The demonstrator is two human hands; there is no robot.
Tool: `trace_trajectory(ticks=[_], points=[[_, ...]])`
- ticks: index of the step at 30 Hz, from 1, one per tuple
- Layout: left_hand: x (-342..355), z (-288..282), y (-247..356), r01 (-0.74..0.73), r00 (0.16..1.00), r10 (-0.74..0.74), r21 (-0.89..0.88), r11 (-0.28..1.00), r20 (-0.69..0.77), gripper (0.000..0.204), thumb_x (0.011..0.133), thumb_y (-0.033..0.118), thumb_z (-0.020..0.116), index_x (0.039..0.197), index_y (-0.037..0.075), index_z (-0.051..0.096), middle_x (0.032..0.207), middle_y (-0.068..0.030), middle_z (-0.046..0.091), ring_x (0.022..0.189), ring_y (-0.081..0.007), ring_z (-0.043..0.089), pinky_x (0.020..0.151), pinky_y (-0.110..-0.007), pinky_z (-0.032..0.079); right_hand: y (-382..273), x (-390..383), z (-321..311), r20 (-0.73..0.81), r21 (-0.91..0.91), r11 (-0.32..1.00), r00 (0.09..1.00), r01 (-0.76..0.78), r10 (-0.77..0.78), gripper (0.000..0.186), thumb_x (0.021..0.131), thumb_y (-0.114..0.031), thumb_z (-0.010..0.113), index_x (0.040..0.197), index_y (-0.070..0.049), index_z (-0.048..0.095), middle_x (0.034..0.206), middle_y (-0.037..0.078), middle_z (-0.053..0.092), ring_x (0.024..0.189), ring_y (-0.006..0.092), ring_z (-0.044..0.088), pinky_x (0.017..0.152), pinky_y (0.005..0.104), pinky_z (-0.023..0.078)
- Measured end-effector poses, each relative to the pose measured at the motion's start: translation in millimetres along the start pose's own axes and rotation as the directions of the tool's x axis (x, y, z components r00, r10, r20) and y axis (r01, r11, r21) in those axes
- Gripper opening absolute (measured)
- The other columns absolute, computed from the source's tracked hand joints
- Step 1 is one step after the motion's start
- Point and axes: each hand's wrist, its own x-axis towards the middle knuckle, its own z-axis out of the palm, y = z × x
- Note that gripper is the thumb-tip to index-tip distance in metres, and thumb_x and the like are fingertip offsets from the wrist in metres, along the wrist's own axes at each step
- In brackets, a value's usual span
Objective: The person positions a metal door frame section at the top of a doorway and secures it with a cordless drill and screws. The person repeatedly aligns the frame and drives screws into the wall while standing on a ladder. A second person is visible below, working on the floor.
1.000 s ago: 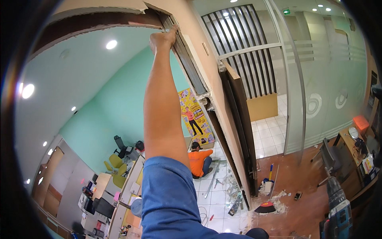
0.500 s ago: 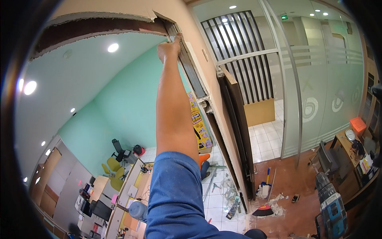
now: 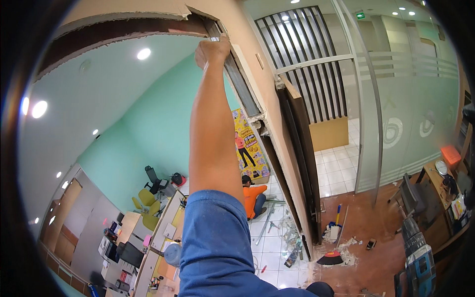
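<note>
My left arm, in a blue sleeve, reaches up across the middle. At its end my left hand (image 3: 213,51) is closed around the grey metal stud (image 3: 242,89) at the side of a rough-cut wall opening, near its upper corner. The thumb lies against the stud's face. A dark beam (image 3: 123,37) with ragged board edges runs along the top of the opening. In the lower right corner a blue and black power drill (image 3: 420,265) points upward. My right hand does not show, so I cannot tell whether it holds the drill.
Beyond the opening a person in an orange shirt (image 3: 254,198) crouches on white tiles near debris (image 3: 292,237). Dark panels (image 3: 299,153) lean along the wall. A red and black broom head (image 3: 330,257) and a phone (image 3: 371,244) lie on the brown floor. Desks (image 3: 161,232) stand left.
The view has shifted slightly, and the crouching person in orange now shows more fully beside my arm. My left hand keeps its hold on the stud. The drill sits slightly farther right and lower.
</note>
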Motion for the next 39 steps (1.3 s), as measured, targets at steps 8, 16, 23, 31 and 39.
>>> trace_trajectory(ticks=[8, 16, 23, 31, 39], points=[[18, 1, -7, 0.05, 0.998, -0.051, 0.035, 0.998, 0.026, 0.082, 0.071, 0.069, 0.078, 0.1, -0.008, 0.073, 0.108, -0.024, 0.073, 0.102, -0.035, 0.071, 0.086, -0.043, 0.058, 5, -3, -3, 0.005, -0.022, 0.999, 0.999, -0.033, 0.033, 0.017, 0.092, -0.017, 0.068, 0.103, -0.005, 0.069, 0.079, 0.001, 0.067, 0.068, 0.012, 0.063, 0.061, 0.0283, 0.053], [31, 14, -19, 0.09, 0.99, -0.095, 0.046, 0.995, 0.107, 0.087, 0.067, 0.077, 0.077, 0.088, -0.006, 0.074, 0.092, -0.0204, 0.074, 0.08, -0.0308, 0.073, 0.069, -0.042, 0.058, 2, -9, -4, -0.008, -0.004, 1.0, 1.0, -0.012, 0.012, 0.018, 0.092, -0.019, 0.068, 0.104, -0.005, 0.068, 0.078, 0.001, 0.067, 0.067, 0.0121, 0.063, 0.061, 0.0283, 0.053], [-5, 11, -43, 0.361, 0.91, -0.205, -0.45, 0.817, 0.36, 0.099, 0.066, 0.069, 0.085, 0.124, -0.01, 0.065, 0.079, -0.0121, 0.068, 0.046, -0.0155, 0.05, 0.04, -0.033, 0.037, 1, -9, -2, -0.01, 0.003, 1.0, 1.0, 0.01, -0.01, 0.02, 0.092, -0.021, 0.068, 0.105, -0.005, 0.068, 0.077, 0.001, 0.066, 0.066, 0.0122, 0.063, 0.06, 0.0283, 0.053], [-17, 18, -34, 0.338, 0.937, -0.223, -0.549, 0.764, 0.268, 0.087, 0.07, 0.059, 0.088, 0.117, -0.01, 0.068, 0.068, -0.0105, 0.065, 0.045, -0.0149, 0.049, 0.039, -0.034, 0.035, 4, 4, 1, 0.027, -0.012, 1.0, 0.999, -0.018, 0.019, 0.022, 0.093, -0.022, 0.069, 0.106, -0.005, 0.068, 0.077, 0.002, 0.066, 0.065, 0.0124, 0.063, 0.06, 0.0283, 0.053], [-14, 25, -40, 0.261, 0.965, -0.194, -0.553, 0.791, 0.178, 0.085, 0.068, 0.058, 0.09, 0.115, -0.011, 0.069, 0.086, -0.0163, 0.071, 0.06, -0.0222, 0.061, 0.052, -0.036, 0.048, 7, 6, 1, 0.04, -0.006, 1.0, 0.999, -0.029, 0.029, 0.024, 0.093, -0.024, 0.069, 0.107, -0.005, 0.067, 0.076, 0.002, 0.066, 0.064, 0.0125, 0.063, 0.06, 0.0283, 0.053]])
